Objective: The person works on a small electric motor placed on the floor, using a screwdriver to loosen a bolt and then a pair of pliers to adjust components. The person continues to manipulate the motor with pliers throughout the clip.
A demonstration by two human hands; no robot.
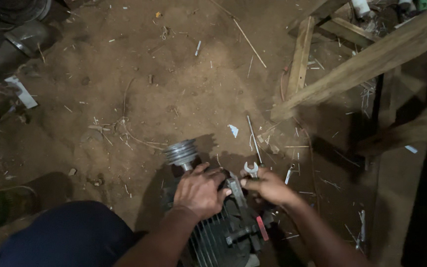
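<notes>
Both our hands work at the end of an electric motor lying on a dirt floor.

Our left hand lies spread, palm down, over the motor's end housing, fingers curled loosely against the metal rather than closed round anything. Our right hand is closed around an open-ended spanner, whose forked head sticks up just above the knuckles, right beside the housing. The finned grey motor lies between our forearms, its grooved pulley pointing away from us. Just beyond the spanner a thin metal rod lies on the dirt floor. Rough wooden beams cross at upper right, and a boot shows at far left.
</notes>
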